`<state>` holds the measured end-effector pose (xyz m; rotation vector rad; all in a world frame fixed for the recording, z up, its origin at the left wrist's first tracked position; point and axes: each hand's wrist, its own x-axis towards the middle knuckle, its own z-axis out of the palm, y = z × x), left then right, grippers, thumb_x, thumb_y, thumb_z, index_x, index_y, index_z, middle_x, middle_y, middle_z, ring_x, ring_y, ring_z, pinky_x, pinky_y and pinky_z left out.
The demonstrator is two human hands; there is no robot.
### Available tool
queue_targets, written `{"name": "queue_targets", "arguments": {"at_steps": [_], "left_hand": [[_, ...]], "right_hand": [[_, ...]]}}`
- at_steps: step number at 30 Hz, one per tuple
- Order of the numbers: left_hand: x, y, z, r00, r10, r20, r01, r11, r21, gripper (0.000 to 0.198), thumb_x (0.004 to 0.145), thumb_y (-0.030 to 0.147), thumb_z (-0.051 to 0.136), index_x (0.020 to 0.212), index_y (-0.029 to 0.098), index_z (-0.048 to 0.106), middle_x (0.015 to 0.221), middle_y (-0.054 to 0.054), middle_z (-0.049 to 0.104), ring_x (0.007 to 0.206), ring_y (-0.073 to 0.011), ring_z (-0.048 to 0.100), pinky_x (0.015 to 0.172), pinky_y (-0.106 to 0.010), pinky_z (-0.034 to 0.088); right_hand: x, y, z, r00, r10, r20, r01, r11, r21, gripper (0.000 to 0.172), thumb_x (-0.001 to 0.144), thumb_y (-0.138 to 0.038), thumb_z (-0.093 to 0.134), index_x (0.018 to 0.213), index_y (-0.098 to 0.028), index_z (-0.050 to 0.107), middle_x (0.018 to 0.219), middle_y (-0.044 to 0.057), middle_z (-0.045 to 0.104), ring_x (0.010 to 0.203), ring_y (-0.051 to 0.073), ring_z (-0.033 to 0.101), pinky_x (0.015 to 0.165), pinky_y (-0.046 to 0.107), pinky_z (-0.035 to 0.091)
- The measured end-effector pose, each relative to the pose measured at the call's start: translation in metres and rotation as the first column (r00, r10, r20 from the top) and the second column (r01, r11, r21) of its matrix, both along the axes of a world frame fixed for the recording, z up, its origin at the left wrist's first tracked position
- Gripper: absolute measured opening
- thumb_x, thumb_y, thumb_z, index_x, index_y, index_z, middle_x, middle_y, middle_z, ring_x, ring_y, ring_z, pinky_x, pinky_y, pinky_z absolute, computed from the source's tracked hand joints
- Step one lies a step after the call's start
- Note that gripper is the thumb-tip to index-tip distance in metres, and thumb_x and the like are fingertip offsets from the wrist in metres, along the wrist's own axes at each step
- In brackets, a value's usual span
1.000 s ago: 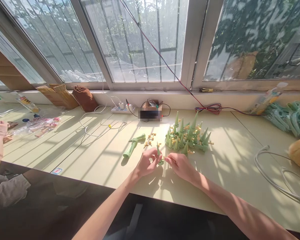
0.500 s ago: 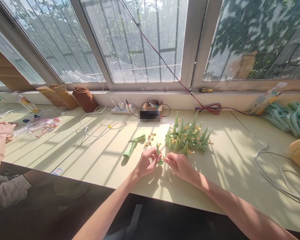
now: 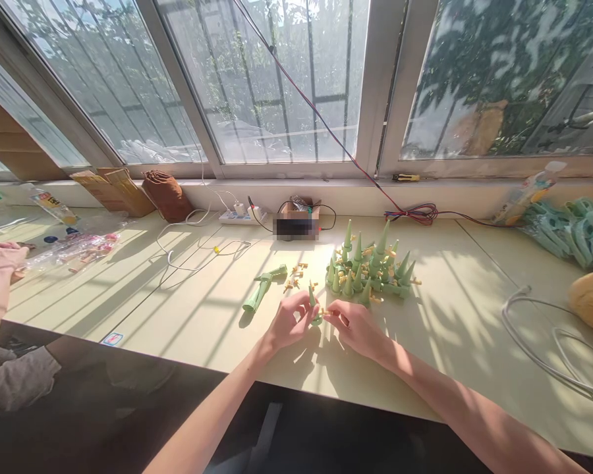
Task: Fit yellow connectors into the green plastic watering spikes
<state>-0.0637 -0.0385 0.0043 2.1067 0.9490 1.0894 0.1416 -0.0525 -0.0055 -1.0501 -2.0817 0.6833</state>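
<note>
My left hand (image 3: 291, 318) is closed around a green cone-shaped piece (image 3: 313, 297), its tip pointing up. Close on the right, my right hand (image 3: 352, 322) pinches a small orange-yellow peg (image 3: 326, 312) against the side of that cone; the fingers hide part of the contact. Several loose orange-yellow pegs (image 3: 295, 280) lie just beyond my left hand. Left of them rest longer green tube-like pieces (image 3: 264, 293). A cluster of green cones (image 3: 370, 266), many with orange-yellow pegs in them, stands behind my right hand.
At the far left, a co-worker's hand (image 3: 2, 257) rests near a clear plastic bag (image 3: 84, 250). A power strip (image 3: 242, 216), a brown pouch (image 3: 165, 195) and a small box (image 3: 299, 217) line the sill. Grey cable (image 3: 528, 342) and green wrapped parts (image 3: 573, 230) lie right.
My right fingers have shifted slightly, and more of the orange-yellow peg shows between them and the green cone. The left hand keeps its hold.
</note>
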Motion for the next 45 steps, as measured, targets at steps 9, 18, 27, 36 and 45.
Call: {"name": "queue_targets", "arguments": {"at_steps": [9, 18, 27, 36, 45], "left_hand": [[0.001, 0.000, 0.000, 1.000, -0.011, -0.002, 0.011, 1.000, 0.023, 0.015, 0.093, 0.029, 0.060, 0.083, 0.017, 0.059, 0.078, -0.003, 0.059, 0.065, -0.0127, 0.059, 0.051, -0.023, 0.050], [0.002, 0.000, 0.001, 1.000, 0.012, 0.012, -0.013, 1.000, 0.016, 0.014, 0.093, 0.030, 0.060, 0.085, 0.019, 0.059, 0.081, -0.005, 0.062, 0.068, -0.0154, 0.060, 0.052, -0.027, 0.052], [0.000, -0.001, 0.000, 0.999, -0.019, -0.043, 0.021, 0.999, 0.040, 0.018, 0.094, 0.029, 0.057, 0.082, 0.016, 0.058, 0.080, -0.004, 0.059, 0.069, -0.0135, 0.059, 0.054, -0.023, 0.050], [0.002, 0.001, -0.001, 0.999, 0.050, 0.001, -0.050, 0.998, 0.027, 0.017, 0.094, 0.031, 0.059, 0.085, 0.017, 0.061, 0.079, -0.004, 0.061, 0.067, -0.0132, 0.059, 0.054, -0.023, 0.052], [-0.001, 0.001, -0.002, 0.999, 0.002, -0.034, -0.001, 1.000, 0.010, 0.023, 0.094, 0.035, 0.058, 0.081, 0.017, 0.059, 0.082, -0.005, 0.060, 0.067, -0.0134, 0.059, 0.052, -0.023, 0.051]], "right_hand": [[0.001, 0.000, -0.002, 0.998, -0.019, 0.051, 0.020, 1.000, -0.008, 0.043, 0.105, -0.039, 0.037, 0.068, -0.020, 0.047, 0.054, -0.004, 0.045, 0.048, 0.012, 0.038, 0.052, 0.026, 0.026], [0.000, 0.000, 0.004, 1.000, -0.013, -0.003, 0.013, 1.000, 0.005, 0.022, 0.101, -0.030, 0.049, 0.090, -0.016, 0.062, 0.083, 0.005, 0.067, 0.063, 0.016, 0.054, 0.062, 0.028, 0.038], [0.003, 0.001, -0.007, 0.997, 0.026, 0.071, -0.031, 0.997, 0.073, 0.045, 0.106, -0.037, 0.034, 0.066, -0.020, 0.045, 0.059, -0.003, 0.045, 0.052, 0.012, 0.040, 0.054, 0.026, 0.026], [0.001, 0.001, 0.000, 1.000, -0.027, -0.007, 0.028, 0.999, 0.038, 0.019, 0.101, -0.033, 0.050, 0.098, -0.018, 0.062, 0.087, 0.004, 0.068, 0.063, 0.015, 0.055, 0.062, 0.027, 0.040], [0.004, 0.002, -0.007, 0.998, 0.003, 0.061, -0.008, 0.996, 0.090, 0.033, 0.105, -0.032, 0.040, 0.082, -0.018, 0.059, 0.073, 0.002, 0.061, 0.061, 0.015, 0.052, 0.059, 0.027, 0.035]]}}
